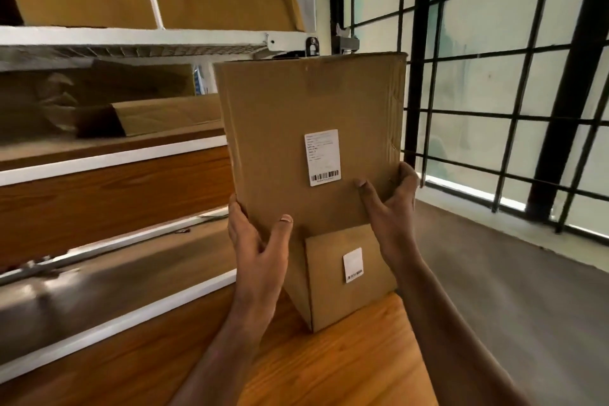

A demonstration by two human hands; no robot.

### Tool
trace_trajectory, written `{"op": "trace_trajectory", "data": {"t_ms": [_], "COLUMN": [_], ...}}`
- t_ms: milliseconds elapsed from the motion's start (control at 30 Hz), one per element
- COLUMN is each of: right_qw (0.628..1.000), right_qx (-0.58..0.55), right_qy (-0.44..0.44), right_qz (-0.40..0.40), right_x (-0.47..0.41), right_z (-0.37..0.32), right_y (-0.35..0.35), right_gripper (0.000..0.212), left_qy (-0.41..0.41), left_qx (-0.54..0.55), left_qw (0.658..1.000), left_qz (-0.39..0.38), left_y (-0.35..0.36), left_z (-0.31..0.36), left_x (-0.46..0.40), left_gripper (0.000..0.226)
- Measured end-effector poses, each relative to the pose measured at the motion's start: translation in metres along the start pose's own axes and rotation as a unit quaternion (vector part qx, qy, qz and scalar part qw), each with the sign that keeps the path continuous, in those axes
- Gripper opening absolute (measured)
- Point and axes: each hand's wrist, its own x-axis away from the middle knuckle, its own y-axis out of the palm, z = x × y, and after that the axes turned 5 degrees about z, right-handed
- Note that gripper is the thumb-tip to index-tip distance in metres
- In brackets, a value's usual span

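the box (306, 109) stands upright in mid-frame, held over a small box (342, 287) on the wooden counter (346, 369); whether the two touch i cannot tell. the left grip (257, 241) clamps its lower left corner and the right grip (392, 208) its lower right edge, thumbs on the near face beside the label (322, 156), fingers wrapped behind. it looks like stiff corrugated board, probably light, since two low pinches carry it. the right edge is creased and softer, and the plain card may slide, so a hold under the bottom corners seems safer. shelves (131, 39) fill the left.
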Motion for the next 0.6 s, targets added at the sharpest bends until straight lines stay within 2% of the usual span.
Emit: {"op": "trace_trajectory", "data": {"t_ms": [200,333,467,600], "right_qw": [0.999,0.998,0.996,0.992], "right_qx": [-0.011,-0.033,-0.009,0.033], "right_qy": [-0.025,-0.004,0.010,0.036], "right_qz": [-0.019,-0.056,-0.085,-0.118], "right_x": [0.089,0.165,0.247,0.325], "right_z": [-0.066,-0.104,-0.114,-0.109], "right_y": [0.055,0.097,0.134,0.160], "right_gripper": [0.075,0.073,0.071,0.075], "left_qy": [0.015,0.003,-0.022,-0.062], "left_qx": [0.017,0.017,0.017,-0.017], "left_qw": [0.998,0.995,0.989,0.981], "left_qz": [0.062,0.099,0.145,0.185], "left_y": [-0.108,-0.198,-0.288,-0.360], "left_z": [0.030,0.051,0.060,0.050], "left_x": [0.028,0.052,0.087,0.133], "left_gripper": [0.086,0.073,0.054,0.059]}}
